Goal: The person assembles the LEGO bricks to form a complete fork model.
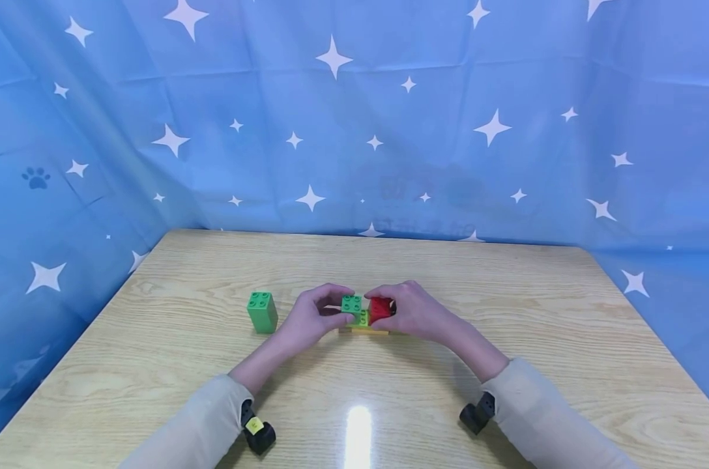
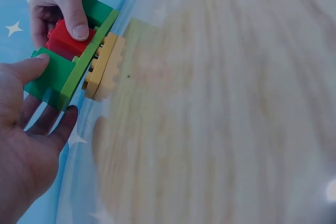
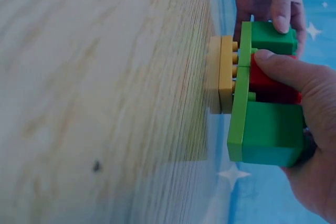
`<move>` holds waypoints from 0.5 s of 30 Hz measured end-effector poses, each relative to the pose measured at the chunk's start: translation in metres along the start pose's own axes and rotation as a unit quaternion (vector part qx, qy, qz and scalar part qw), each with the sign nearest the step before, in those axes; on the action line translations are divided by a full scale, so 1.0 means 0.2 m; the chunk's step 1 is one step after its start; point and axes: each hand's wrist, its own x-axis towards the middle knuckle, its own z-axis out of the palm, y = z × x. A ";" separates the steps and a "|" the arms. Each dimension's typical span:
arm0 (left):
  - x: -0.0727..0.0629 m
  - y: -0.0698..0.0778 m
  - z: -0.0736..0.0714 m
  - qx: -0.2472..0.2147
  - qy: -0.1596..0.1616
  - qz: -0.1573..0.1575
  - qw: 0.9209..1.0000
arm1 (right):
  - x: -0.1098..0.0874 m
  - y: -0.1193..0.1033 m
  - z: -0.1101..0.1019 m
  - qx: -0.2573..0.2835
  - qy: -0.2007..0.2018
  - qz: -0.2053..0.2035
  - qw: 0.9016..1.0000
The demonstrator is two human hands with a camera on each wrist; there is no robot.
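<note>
Behind the wooden tabletop (image 1: pixel 507 286): blue star-printed cloth (image 1: pixel 390 111); its paw print (image 1: pixel 36 178) shows in the head view alone.
Pale sleeves (image 1: pixel 548 410): end above both wrists, seen only from the head.
Left hand (image 1: pixel 310 312): thumb and fingers clamped on the left-end green brick (image 1: pixel 351 307); the left wrist view adds fingertips beneath.
Right hand (image 1: pixel 416 312): thumb and fingers clamped on the red brick (image 1: pixel 380 309); from the head it covers the right-end green brick (image 3: pixel 273 132), which both wrist views reveal.
Lime plates (image 3: pixel 240 114): end to end between the hands, near mid-table, carrying those three bricks in a row; the wrist views show their seam.
Yellow plate (image 3: pixel 226 74): below the lime, on the tabletop; studs show in the wrist views. Whether the layers are fully pressed together, I cannot tell.
Tall green brick (image 1: pixel 263 314): upright, left of the left hand, whole only in the head view.
</note>
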 end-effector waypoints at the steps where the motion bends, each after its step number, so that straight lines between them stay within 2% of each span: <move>1: 0.00 0.00 0.00 0.001 0.000 0.002 1.000 | 0.00 0.00 0.00 0.000 0.000 0.000 1.000; 9: 0.00 -0.01 -0.01 0.004 0.013 -0.010 1.000 | 0.01 0.00 0.00 0.011 -0.004 -0.012 1.000; 15: -0.01 -0.02 -0.01 -0.001 0.015 -0.006 1.000 | 0.01 0.01 0.00 0.019 -0.004 -0.026 0.999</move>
